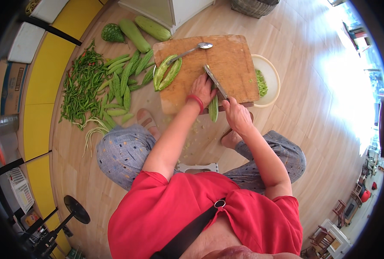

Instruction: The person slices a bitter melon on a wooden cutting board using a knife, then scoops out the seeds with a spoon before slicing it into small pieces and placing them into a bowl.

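Observation:
A wooden cutting board lies in front of me. My left hand, a red band at its wrist, presses down near the board's front edge with its fingers closed on a green bitter melon piece. Part of that piece is hidden by the hand and the blade. My right hand grips a knife by its handle, the blade lying close against the melon and the left fingertips. At the board's left edge rest split bitter melon halves, hollow inside. A metal spoon lies across the board's far part, its handle over these halves.
A pale bowl with green slices stands under the board's right side. To the left are whole bitter melons, heaped green chillies, long beans and large gourds. A woven basket stands far off; yellow cabinets line the left.

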A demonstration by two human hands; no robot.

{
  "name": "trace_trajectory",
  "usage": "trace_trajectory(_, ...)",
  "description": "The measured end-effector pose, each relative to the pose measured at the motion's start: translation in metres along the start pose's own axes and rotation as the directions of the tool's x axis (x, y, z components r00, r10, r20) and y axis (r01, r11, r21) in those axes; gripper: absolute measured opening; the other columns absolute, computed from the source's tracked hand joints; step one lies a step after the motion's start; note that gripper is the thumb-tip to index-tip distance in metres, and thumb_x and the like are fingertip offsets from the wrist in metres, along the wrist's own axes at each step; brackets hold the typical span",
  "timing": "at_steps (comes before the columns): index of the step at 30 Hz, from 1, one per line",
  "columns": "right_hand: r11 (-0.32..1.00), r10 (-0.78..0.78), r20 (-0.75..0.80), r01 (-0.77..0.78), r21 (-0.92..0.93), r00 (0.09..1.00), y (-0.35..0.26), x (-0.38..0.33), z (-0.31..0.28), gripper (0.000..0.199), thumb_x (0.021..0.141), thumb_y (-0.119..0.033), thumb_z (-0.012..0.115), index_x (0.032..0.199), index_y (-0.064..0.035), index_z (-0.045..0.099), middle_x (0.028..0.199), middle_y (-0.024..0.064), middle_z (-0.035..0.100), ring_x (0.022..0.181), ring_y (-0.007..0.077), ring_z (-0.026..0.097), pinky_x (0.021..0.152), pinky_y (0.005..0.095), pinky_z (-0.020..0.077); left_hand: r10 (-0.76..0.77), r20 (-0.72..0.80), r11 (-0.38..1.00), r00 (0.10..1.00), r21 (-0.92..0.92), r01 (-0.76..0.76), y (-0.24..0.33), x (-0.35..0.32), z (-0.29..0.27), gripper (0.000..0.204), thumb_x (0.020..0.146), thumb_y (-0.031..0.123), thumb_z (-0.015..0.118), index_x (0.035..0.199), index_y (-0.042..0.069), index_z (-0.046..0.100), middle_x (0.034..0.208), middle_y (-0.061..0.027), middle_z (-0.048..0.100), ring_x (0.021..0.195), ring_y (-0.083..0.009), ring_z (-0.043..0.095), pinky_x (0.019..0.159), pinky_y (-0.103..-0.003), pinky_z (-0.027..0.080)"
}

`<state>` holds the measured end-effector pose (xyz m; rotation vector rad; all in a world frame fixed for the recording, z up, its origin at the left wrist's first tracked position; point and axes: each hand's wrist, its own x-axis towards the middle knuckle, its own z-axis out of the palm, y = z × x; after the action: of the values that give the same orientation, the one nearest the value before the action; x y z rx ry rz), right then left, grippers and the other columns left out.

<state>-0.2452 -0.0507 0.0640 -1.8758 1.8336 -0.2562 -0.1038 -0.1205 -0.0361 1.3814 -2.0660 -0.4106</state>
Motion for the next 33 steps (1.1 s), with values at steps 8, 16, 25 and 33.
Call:
trace_trajectory(8,0.998,-0.012,0.004,0.012,-0.057,1.0,0.0,0.024,0.012,0.036,0.092,-0.032,0.039,0.082,0.002,0.047,0.068,0.0261,0.058,0.068,0.042,0.058,0.063,0.0493,0.0446,-0.022,0.03,0.994,0.999,-0.11,0.025,-0.002,-0.001,0.0,0.041,0.074,0.018,0.061,0.112,0.004,0.052,0.119,-0.0193,0.046,0.107,-0.0352,0.046,0.09,-0.041,0.04)
trace_trajectory(16,0.999,0.013,0.05,-0.011,-0.039,0.999,-0.007,0.001,0.006,0.038,0.092,-0.034,0.038,0.088,0.0029,0.048,0.067,0.0269,0.057,0.068,0.0435,0.057,0.062,0.0506,0.0431,-0.025,0.026,0.988,0.999,-0.152,0.028,-0.008,-0.004,-0.001,0.037,0.077,0.019,0.057,0.11,0.002,0.052,0.117,-0.0196,0.047,0.105,-0.0359,0.047,0.088,-0.041,0.041)
trace_trajectory(25,0.998,0.004,-0.042,-0.006,-0.055,0.999,-0.003,0.025,0.023,0.035,0.091,-0.031,0.042,0.083,0.0026,0.048,0.068,0.0251,0.059,0.068,0.0412,0.058,0.063,0.0483,0.0452,-0.03,0.064,0.985,0.998,-0.17,0.04,-0.005,-0.005,0.001,0.037,0.078,0.018,0.057,0.111,0.003,0.052,0.117,-0.0183,0.047,0.107,-0.035,0.047,0.089,-0.041,0.04)
trace_trajectory(33,0.999,0.008,0.045,-0.006,-0.053,0.999,-0.01,-0.002,0.003,0.036,0.091,-0.032,0.041,0.082,0.0028,0.048,0.066,0.0257,0.058,0.067,0.0416,0.058,0.062,0.0486,0.0452,-0.051,0.027,0.985,0.998,-0.163,0.054,-0.01,-0.008,0.003,0.037,0.077,0.017,0.057,0.111,0.003,0.052,0.118,-0.0182,0.047,0.108,-0.035,0.046,0.093,-0.04,0.039)
